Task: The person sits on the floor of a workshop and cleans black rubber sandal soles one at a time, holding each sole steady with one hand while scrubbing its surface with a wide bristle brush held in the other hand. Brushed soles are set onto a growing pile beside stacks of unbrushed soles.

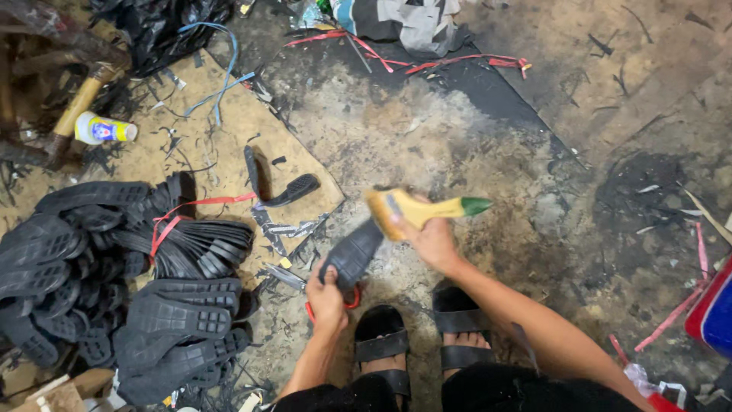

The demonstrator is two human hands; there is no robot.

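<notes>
My left hand [326, 294] grips the heel end of a black rubber shoe sole [352, 253] and holds it up at a slant above the floor. My right hand [433, 238] holds a wide paintbrush [423, 209] with a yellow wooden handle and a green tip. The brush's bristles lie against the upper end of the sole and look blurred. A red ring-shaped object [351, 300] shows on the floor just under my left hand. Both my feet in black sandals [381, 347] rest on the floor below.
A big heap of black soles [114, 282], some tied with red strap, lies at the left. One sole [293, 189] rests on a brown board [229, 130]. A white bottle [103, 130], black bags, red strips and a blue-red box [713, 313] lie around.
</notes>
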